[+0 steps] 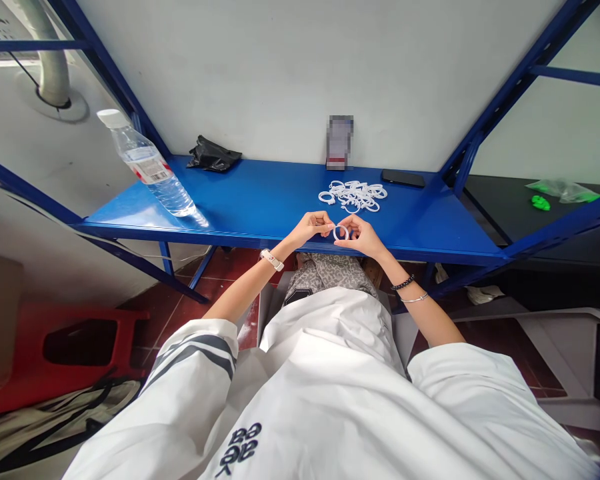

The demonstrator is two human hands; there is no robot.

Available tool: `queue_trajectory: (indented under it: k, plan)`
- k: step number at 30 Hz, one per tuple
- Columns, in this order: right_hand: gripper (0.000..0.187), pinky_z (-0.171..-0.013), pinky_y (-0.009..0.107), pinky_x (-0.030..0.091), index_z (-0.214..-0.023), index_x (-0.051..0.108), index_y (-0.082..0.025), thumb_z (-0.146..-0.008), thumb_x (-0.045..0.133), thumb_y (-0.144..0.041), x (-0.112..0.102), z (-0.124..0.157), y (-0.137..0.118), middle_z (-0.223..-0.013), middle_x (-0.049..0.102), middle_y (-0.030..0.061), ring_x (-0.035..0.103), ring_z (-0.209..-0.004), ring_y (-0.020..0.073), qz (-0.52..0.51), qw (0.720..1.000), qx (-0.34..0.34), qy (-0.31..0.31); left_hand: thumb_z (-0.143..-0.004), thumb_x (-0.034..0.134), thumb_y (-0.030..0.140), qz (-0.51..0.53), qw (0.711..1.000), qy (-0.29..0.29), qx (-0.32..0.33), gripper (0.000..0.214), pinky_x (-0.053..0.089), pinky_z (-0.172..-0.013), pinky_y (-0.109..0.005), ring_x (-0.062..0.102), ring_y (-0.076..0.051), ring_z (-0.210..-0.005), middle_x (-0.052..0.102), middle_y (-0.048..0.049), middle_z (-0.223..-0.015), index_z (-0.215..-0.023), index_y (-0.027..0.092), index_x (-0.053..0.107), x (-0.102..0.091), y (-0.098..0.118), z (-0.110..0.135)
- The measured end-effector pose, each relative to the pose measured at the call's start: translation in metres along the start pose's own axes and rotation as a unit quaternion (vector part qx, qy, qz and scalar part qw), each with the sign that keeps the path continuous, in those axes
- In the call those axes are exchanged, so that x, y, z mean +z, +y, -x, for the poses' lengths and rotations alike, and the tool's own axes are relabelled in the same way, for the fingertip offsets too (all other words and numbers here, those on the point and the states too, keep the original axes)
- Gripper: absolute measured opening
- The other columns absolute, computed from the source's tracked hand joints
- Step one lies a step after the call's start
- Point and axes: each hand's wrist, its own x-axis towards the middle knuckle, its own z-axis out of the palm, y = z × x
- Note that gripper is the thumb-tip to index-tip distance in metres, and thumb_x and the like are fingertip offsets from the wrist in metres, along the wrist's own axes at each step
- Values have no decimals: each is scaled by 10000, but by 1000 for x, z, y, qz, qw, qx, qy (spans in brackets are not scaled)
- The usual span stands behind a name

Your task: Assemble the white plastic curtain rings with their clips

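Near the front edge of the blue table, my right hand pinches a white plastic ring by its right side. Close at its left side is my left hand, fingers pressed together at the ring's edge; whether they grip the ring itself or a small part on it is too small to tell. Just beyond both hands lies a loose pile of similar white rings, several of them overlapping, some with small tabs.
On the blue table a clear water bottle stands at the left. A black plastic bag, an upright blurred phone-shaped object and a dark phone are along the back. Blue metal posts frame both sides.
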Motion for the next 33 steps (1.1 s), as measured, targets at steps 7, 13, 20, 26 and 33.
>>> queue_trajectory:
  k: [7,13,20,26,33]
  plan:
    - [544,-523,254,363,-918,535,-206,-628,814,-571,2,-1,3,-754,578,2,508,-618,132,9,998,-15,56,-796,720,531,13,1000,2,-7,425,430,-592,-235,540,-97,-585,599,-8,-639,-910,128,653,1,-1,-1]
    - [573,-536,257,380,-923,505,-217,-646,785,-633,3,-2,6,-741,571,-2,521,-628,142,25,997,-7,68,-780,703,573,-71,997,-9,-31,464,434,-611,-233,541,-97,-600,592,-13,-640,-829,117,634,9,5,1]
    - [599,-611,296,481,-1156,578,-227,-788,619,-698,3,-5,12,-1167,607,110,612,-843,202,84,994,-22,62,-730,739,586,-68,997,2,-32,481,433,-608,-233,544,-101,-620,599,-20,-657,-760,114,652,9,7,0]
    - [566,-1040,500,419,-1422,481,-246,-976,365,-573,-7,-10,35,-1471,455,117,376,-1348,334,267,958,-8,106,-729,770,519,26,993,107,-39,429,426,-601,-226,507,-75,-588,585,2,-653,-829,112,678,4,0,-4]
    - [493,-940,530,426,-1378,514,-170,-959,433,-417,-1,-9,42,-1326,551,179,459,-1189,380,363,926,-4,101,-784,743,447,30,990,135,-31,339,451,-624,-230,546,-80,-638,632,-29,-756,-817,123,653,3,-3,-6]
